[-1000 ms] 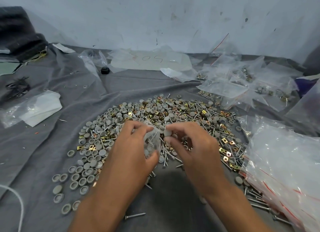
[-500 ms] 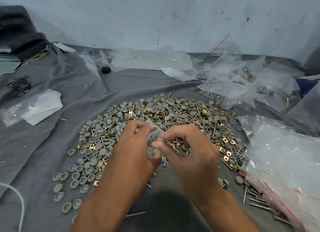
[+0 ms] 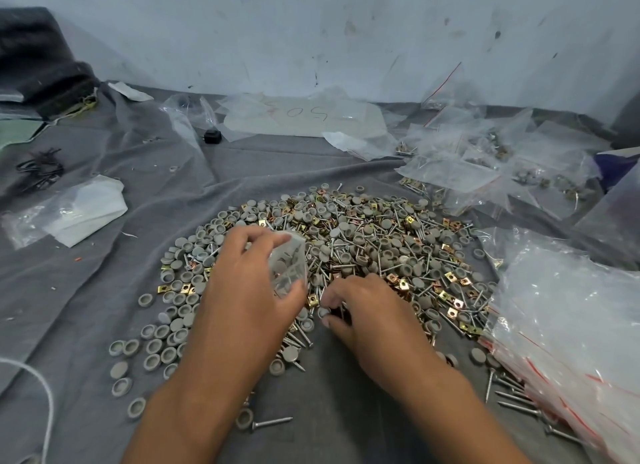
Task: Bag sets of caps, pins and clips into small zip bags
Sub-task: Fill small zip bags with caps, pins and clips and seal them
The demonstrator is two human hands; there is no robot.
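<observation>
We have one head-worn wide-angle view, looking forward and down from just above our own forearms, close over the grey cloth (image 3: pixel 322 165) on the counter, facing the white wall (image 3: pixel 311 30) at the far edge, edges bowed by the lens

Hands (image 3: pixel 249 283) over mixed hardware pile (image 3: pixel 363 241)

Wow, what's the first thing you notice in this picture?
A big heap of round grey plastic caps, silver metal pins and gold square clips covers the middle of the grey cloth. The left hand holds a small clear zip bag over the heap, while the right hand picks among the pieces.
</observation>
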